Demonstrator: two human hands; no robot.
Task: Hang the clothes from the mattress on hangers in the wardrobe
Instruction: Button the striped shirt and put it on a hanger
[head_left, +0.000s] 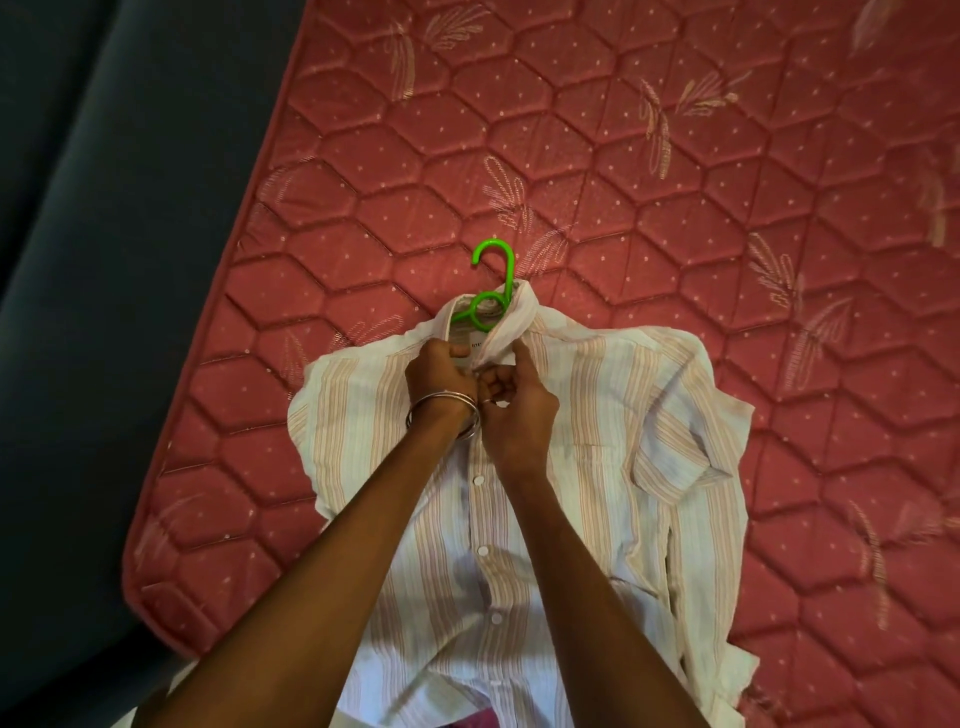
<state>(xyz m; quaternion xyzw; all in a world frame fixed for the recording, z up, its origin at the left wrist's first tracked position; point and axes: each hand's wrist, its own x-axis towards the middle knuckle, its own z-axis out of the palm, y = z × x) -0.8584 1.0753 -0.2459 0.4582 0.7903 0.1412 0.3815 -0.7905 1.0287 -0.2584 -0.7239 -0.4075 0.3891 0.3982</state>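
A white shirt with pale orange stripes (597, 415) lies front-up on the red quilted mattress (675, 182). A green plastic hanger (491, 291) sits inside its collar, with the hook sticking out above. My left hand (441, 376), with metal bangles at the wrist, pinches the left edge of the shirt front just below the collar. My right hand (514, 410) grips the right edge at the top button. The two hands touch each other there. The hanger's arms are hidden under the cloth.
The mattress edge runs diagonally down the left side, with dark blue floor (104, 312) beyond it. A bit of pink cloth (480, 719) shows under the shirt hem at the bottom edge.
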